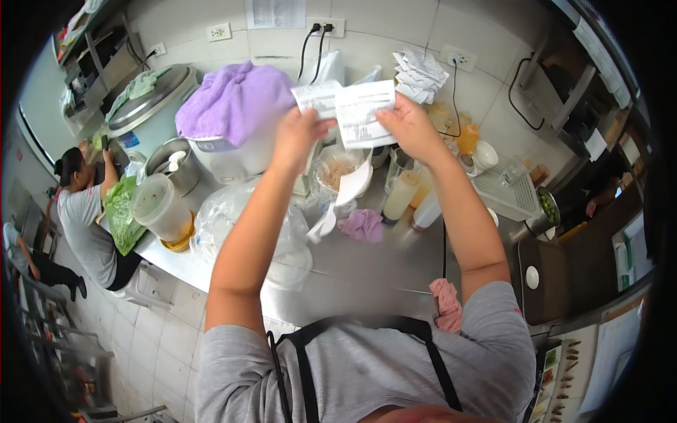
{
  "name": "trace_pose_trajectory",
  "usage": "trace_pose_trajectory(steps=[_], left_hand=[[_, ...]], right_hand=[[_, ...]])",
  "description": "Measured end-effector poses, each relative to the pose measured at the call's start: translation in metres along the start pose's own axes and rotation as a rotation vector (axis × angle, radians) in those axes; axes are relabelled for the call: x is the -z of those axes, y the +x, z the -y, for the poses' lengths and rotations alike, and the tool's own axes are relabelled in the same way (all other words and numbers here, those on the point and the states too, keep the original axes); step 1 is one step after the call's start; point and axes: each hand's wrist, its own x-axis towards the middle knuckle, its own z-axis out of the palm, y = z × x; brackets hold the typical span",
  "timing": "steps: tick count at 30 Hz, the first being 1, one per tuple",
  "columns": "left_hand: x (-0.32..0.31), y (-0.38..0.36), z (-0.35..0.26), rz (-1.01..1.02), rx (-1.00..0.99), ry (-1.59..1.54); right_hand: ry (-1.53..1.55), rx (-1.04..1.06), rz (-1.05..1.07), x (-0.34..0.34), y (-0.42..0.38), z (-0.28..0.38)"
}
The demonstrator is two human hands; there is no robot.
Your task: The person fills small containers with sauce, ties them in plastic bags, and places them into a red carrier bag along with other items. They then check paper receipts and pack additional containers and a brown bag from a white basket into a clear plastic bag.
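Both arms reach forward over a metal counter. My left hand [300,134] pinches a printed paper slip [315,97], and its fingers are slightly blurred. Another printed slip [363,130] is gripped at its right edge by my right hand [412,130], thumb on the front. The two slips are side by side, the right one partly overlapping the left. Behind my right hand, a stack of paper slips [421,74] hangs against the wall. Below the slips stand a bowl of food [333,169] and a white spoon [352,185].
A purple towel [226,106] covers a white container on the left, near a large lidded pot [156,99]. Squeeze bottles [400,196], a pink cloth [362,225] and plastic bags [233,211] crowd the counter [352,275]. A person [88,211] sits at the left.
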Motion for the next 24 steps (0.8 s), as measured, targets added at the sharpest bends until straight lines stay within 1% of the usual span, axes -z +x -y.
trace_pose_trajectory(steps=[1,2,5,7,10,13,14,17,18,19,21,22,23,24], left_hand=[[-0.006,-0.009,0.007,0.037,-0.016,0.042],[-0.009,-0.014,0.019,0.108,-0.042,-0.078],[-0.034,-0.03,0.032,0.118,0.023,-0.128],[-0.046,-0.029,0.034,0.179,-0.029,-0.174],[-0.065,-0.027,0.028,0.198,-0.052,-0.201],[-0.078,-0.02,0.025,0.224,-0.076,-0.078],[-0.086,-0.022,0.019,0.22,-0.104,-0.049],[-0.093,-0.009,0.023,0.188,-0.093,-0.033],[-0.093,-0.003,0.02,0.194,-0.085,-0.038],[-0.094,0.002,0.017,0.202,-0.075,-0.04],[-0.094,0.014,0.012,0.204,-0.086,-0.065],[-0.094,0.016,0.004,0.23,-0.063,-0.105],[-0.094,0.018,-0.005,0.232,-0.074,-0.064],[-0.094,0.023,-0.009,0.239,-0.082,-0.061]], right_hand=[[0.021,0.035,-0.06,0.001,0.002,0.001],[0.053,0.123,-0.128,0.002,0.005,0.001],[0.113,0.291,-0.267,0.002,0.014,-0.004],[0.075,0.375,-0.339,0.002,0.018,-0.008],[0.033,0.499,-0.431,0.0,0.021,-0.009],[-0.025,0.546,-0.485,0.005,0.022,-0.01],[-0.019,0.511,-0.514,0.006,0.021,-0.009],[-0.096,0.471,-0.535,0.018,0.019,-0.009],[-0.139,0.534,-0.518,0.028,0.025,-0.009],[-0.213,0.585,-0.56,0.045,0.032,-0.002],[-0.358,0.676,-0.642,0.083,0.048,0.034],[-0.375,0.705,-0.665,0.107,0.057,0.06],[-0.392,0.732,-0.687,0.13,0.062,0.092],[-0.571,0.659,-0.835,0.142,0.053,0.133]])
